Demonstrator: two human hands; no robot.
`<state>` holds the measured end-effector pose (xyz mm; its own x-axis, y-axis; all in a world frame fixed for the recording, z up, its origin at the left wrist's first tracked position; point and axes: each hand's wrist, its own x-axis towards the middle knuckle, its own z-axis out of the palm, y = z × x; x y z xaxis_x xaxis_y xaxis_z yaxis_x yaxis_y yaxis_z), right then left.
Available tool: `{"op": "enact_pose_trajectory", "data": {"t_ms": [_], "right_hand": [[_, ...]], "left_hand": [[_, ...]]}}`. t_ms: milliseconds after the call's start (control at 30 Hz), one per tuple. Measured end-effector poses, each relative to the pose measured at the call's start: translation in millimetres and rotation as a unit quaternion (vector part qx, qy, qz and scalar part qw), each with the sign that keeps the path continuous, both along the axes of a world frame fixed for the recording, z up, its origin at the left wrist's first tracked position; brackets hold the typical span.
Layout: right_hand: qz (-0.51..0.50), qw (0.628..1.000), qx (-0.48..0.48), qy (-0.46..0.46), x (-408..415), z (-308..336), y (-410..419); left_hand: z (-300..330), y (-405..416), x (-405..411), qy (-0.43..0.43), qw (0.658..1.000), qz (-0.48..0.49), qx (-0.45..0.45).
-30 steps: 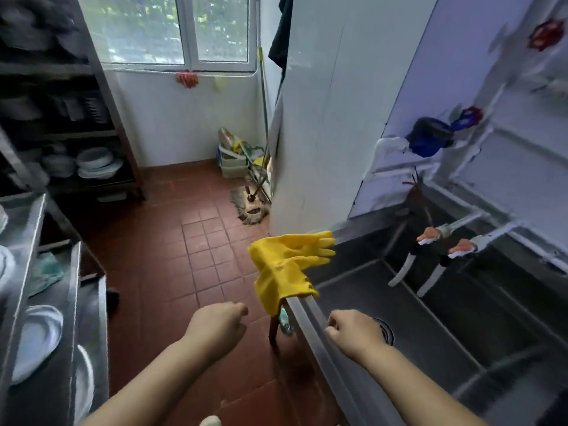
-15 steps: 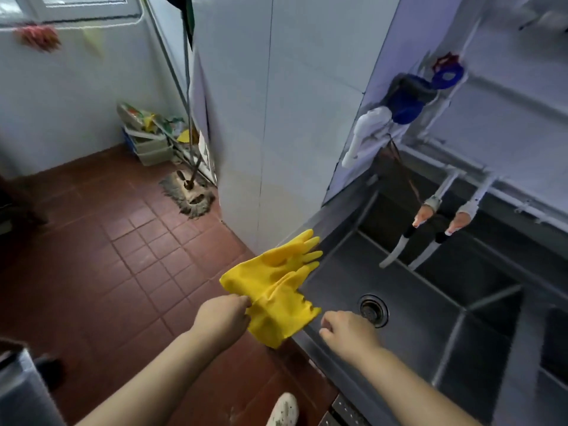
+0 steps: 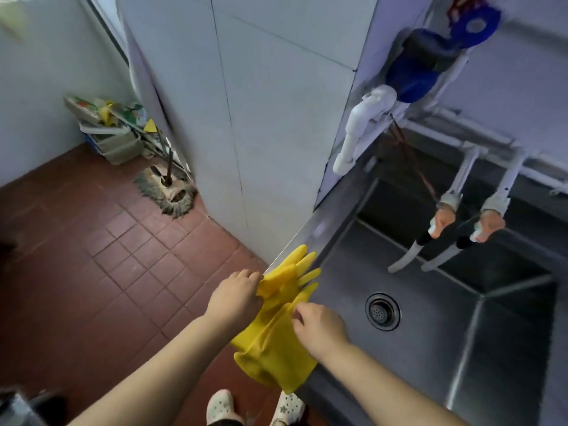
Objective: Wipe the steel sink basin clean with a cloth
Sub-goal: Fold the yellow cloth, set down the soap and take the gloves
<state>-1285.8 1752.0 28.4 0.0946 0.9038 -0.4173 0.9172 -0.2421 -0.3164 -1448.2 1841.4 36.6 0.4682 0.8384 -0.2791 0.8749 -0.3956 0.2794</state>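
A pair of yellow rubber gloves hangs over the front left rim of the steel sink basin. My left hand grips the gloves near their fingers at the rim. Just to the right, my right hand pinches the gloves' middle part with its fingertips. The basin's round drain lies right of my hands. No cloth is in view.
Two taps with white hoses hang over the basin's back. A white tiled pillar stands left of the sink. A mop head and a bin of clutter sit on the red tile floor. My shoes show below.
My view has swung down and right toward the sink. Both hands have closed in on the yellow gloves: the left now grips them and the right has moved off the rim and onto them.
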Motion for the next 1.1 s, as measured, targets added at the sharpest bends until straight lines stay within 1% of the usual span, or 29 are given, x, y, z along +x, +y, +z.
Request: {"op": "enact_pose_trajectory", "data": {"t_ms": [67, 167, 267, 300, 367, 467, 533, 600, 733, 867, 967, 1033, 1100], "right_hand": [[-0.016, 1.0, -0.008, 0.004, -7, -2, 5], [-0.049, 0.998, -0.024, 0.003, -17, -5, 13], [-0.109, 0.993, -0.051, -0.008, -30, -8, 15], [-0.136, 0.989, -0.06, -0.013, -36, -9, 16], [-0.192, 0.978, -0.076, -0.026, -51, -12, 17], [-0.262, 0.96, -0.085, -0.054, -72, -16, 20], [-0.294, 0.949, -0.086, -0.075, -83, -17, 19], [-0.335, 0.936, -0.078, -0.075, -90, -17, 16], [-0.425, 0.904, -0.042, -0.035, -97, -10, 8], [-0.506, 0.862, 0.002, -0.009, -100, -4, 1], [-0.559, 0.828, 0.041, 0.016, -101, 1, -4], [-0.588, 0.806, 0.062, 0.031, -99, 4, -10], [-0.623, 0.775, 0.082, 0.061, -95, 8, -16]], "left_hand": [[-6, 14, 7, -0.028, 0.998, 0.028, -0.055], [-15, 34, 15, -0.071, 0.985, 0.088, -0.132], [-22, 48, 15, -0.076, 0.979, 0.088, -0.169], [-23, 51, 15, -0.078, 0.977, 0.077, -0.185], [-25, 57, 14, -0.077, 0.975, 0.027, -0.209], [-25, 64, 6, -0.086, 0.972, -0.07, -0.207], [-26, 69, -2, -0.092, 0.971, -0.102, -0.195], [-27, 72, -9, -0.096, 0.969, -0.114, -0.196], [-28, 75, -7, -0.135, 0.964, -0.107, -0.202], [-27, 72, 7, -0.184, 0.957, -0.064, -0.214], [-26, 70, 21, -0.174, 0.958, -0.048, -0.222], [-23, 67, 30, -0.15, 0.96, -0.084, -0.221], [-18, 62, 39, -0.132, 0.961, -0.126, -0.209]]}}
